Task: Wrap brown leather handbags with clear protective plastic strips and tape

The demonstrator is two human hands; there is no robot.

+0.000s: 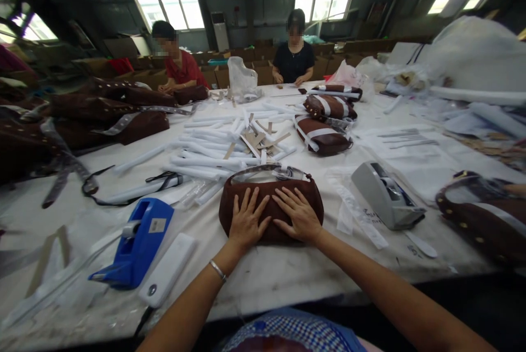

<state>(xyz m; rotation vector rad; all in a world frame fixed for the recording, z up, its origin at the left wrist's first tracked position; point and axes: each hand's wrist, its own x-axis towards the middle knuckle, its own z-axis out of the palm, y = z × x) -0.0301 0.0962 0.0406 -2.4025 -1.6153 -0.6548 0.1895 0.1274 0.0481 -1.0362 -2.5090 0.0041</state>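
A brown leather handbag [230, 198] lies on the white table [287, 275] right in front of me, its strap curled at the top. My left hand [246, 220] rests flat on the bag's front, fingers spread, a bracelet on the wrist. My right hand [299, 214] lies flat beside it on the same bag, fingers stretched out. Neither hand grips anything.
A blue tape dispenser [137, 242] and a white flat box [166, 270] sit at my left, a grey tape dispenser [386, 194] at my right. White paper rolls [213, 149], wrapped brown bags [324, 133] and more bags [485, 220] lie around. Two people work at the far side.
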